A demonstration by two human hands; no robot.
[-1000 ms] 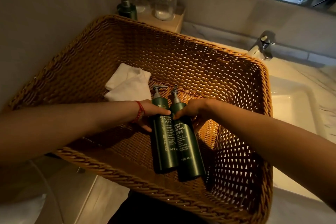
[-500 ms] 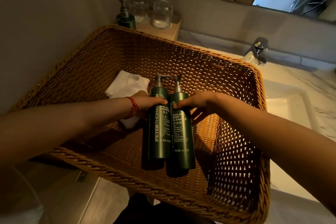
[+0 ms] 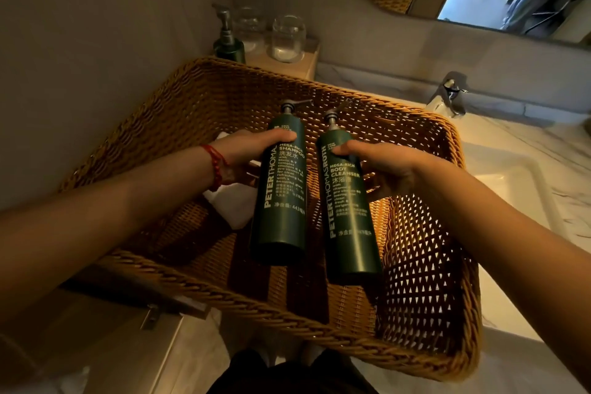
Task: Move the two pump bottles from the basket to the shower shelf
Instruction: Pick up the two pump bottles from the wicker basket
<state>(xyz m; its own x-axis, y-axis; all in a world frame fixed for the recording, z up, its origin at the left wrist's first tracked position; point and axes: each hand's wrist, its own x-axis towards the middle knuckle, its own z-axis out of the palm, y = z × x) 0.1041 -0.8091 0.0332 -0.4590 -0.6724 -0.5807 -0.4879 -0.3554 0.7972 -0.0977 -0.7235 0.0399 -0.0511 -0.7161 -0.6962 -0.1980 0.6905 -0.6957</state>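
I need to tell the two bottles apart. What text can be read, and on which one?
Left-hand bottle: "PETERTHOMAS", "MEGA-RICH SHAMPOO", "洗发水".
Right-hand bottle: "PETERTHOMASROTH", "MEGA-RICH BODY CLEANSER".
The small print on both is too blurred to read.
Back pump bottle: no text shows.

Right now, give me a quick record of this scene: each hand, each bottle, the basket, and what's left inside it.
left hand: grips the shampoo bottle
right hand: grips the body cleanser bottle
bottles: dark green, pump tops, held apart above the basket floor
basket: woven wicker, on the counter beside the sink
left inside: a white cloth
shower shelf: not in view
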